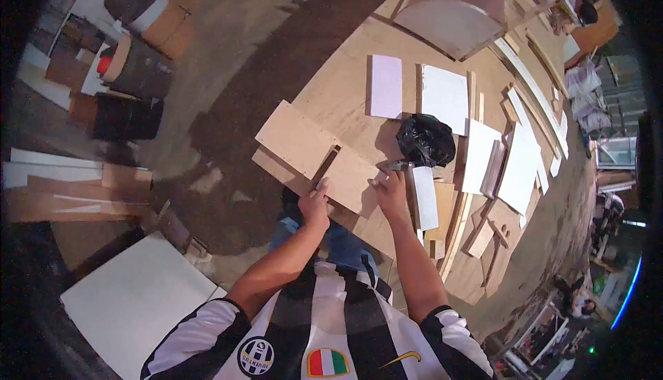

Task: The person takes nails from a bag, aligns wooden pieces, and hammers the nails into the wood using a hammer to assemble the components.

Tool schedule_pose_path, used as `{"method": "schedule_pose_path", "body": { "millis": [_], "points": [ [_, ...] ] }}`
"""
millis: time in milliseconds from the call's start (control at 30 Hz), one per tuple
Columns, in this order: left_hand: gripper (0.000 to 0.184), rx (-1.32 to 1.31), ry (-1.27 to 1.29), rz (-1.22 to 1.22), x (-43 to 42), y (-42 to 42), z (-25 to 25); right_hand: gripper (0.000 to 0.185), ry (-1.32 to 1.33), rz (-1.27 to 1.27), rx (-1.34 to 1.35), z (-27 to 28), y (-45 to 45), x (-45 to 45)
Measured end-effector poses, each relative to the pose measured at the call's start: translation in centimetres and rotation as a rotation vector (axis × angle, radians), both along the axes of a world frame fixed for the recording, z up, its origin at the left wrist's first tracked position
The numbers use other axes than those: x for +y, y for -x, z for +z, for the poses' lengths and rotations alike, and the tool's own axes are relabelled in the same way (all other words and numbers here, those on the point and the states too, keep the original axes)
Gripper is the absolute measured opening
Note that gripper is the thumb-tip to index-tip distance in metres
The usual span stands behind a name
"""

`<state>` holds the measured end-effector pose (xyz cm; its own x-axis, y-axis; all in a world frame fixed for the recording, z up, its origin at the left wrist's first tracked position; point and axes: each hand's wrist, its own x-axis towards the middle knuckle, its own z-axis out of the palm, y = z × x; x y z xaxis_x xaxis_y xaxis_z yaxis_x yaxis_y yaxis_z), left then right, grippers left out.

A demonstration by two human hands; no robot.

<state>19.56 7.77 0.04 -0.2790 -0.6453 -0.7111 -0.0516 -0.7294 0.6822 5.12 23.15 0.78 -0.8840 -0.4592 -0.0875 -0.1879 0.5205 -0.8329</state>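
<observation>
A small tan wooden board [353,181] lies between my two hands at the near left edge of the worktable. My left hand [315,205] is closed on its left end, with the thumb on top and the other fingers partly hidden. At its right end my right hand [391,192] grips the edge, thumb on the upper face. A wider tan board [293,137] lies just beyond, separated by a narrow dark slot. Close to my right hand are a black plastic bag [425,140] and a white strip [425,198].
The wooden worktable [338,79] carries a lilac panel [385,87], white panels [521,167] and several wood strips. A large curved piece [452,10] stands at its far end. Another person [570,0] is at the upper right. A white board [141,307] lies lower left.
</observation>
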Motion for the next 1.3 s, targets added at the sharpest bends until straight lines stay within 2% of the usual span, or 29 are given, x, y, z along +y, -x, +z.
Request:
{"method": "schedule_pose_path", "body": {
  "millis": [133, 167, 233, 333, 433, 567, 633, 767, 967, 1133, 1267, 1300],
  "points": [
    [0.037, -0.105, 0.142, 0.105, 0.7, 1.2, 0.6, 0.045, -0.253, 0.113, 0.233, -0.9, 0.9, -0.2],
    [0.037, -0.108, 0.142, 0.116, 0.9, 1.1, -0.2, 0.045, -0.251, 0.124, 0.232, -1.3, 1.0, -0.1],
    [0.038, -0.151, 0.248, 0.114, 0.9, 1.3, -3.1, 0.045, -0.220, 0.174, 0.395, -2.0, 1.7, -0.1],
    [0.037, -0.098, 0.271, 0.271, 1.6, 1.9, -4.8, 0.043, -0.256, 0.186, 0.416, -1.4, 1.7, 0.0],
    [0.035, -0.162, 0.174, 0.283, 1.3, 1.9, -5.9, 0.042, -0.269, 0.149, 0.416, -2.0, 1.6, -0.3],
    [0.035, -0.150, 0.232, 0.289, 1.5, 1.9, -4.7, 0.039, -0.292, 0.167, 0.456, -2.8, 1.9, -0.5],
    [0.036, -0.160, 0.222, 0.328, 1.6, 2.2, -4.4, 0.036, -0.202, 0.232, 0.498, -3.0, 2.6, -0.9],
    [0.035, -0.162, 0.257, 0.343, 1.9, 1.4, -6.5, 0.034, -0.175, 0.260, 0.447, -2.1, 2.7, -1.9],
    [0.034, -0.172, 0.260, 0.346, 1.8, 1.3, -5.9, 0.033, -0.254, 0.239, 0.397, -2.3, 3.1, -3.0],
    [0.035, -0.081, 0.295, 0.368, 2.0, 1.4, -5.6, 0.032, -0.261, 0.272, 0.408, -2.9, 3.9, -4.5],
    [0.039, -0.227, 0.366, 0.228, 2.3, 1.6, -6.6, 0.032, -0.250, 0.316, 0.451, -1.9, 3.6, -4.9],
    [0.043, -0.318, 0.535, 0.116, 2.7, 1.9, -6.7, 0.031, -0.216, 0.319, 0.428, -2.4, 3.7, -5.1]
  ]
}}
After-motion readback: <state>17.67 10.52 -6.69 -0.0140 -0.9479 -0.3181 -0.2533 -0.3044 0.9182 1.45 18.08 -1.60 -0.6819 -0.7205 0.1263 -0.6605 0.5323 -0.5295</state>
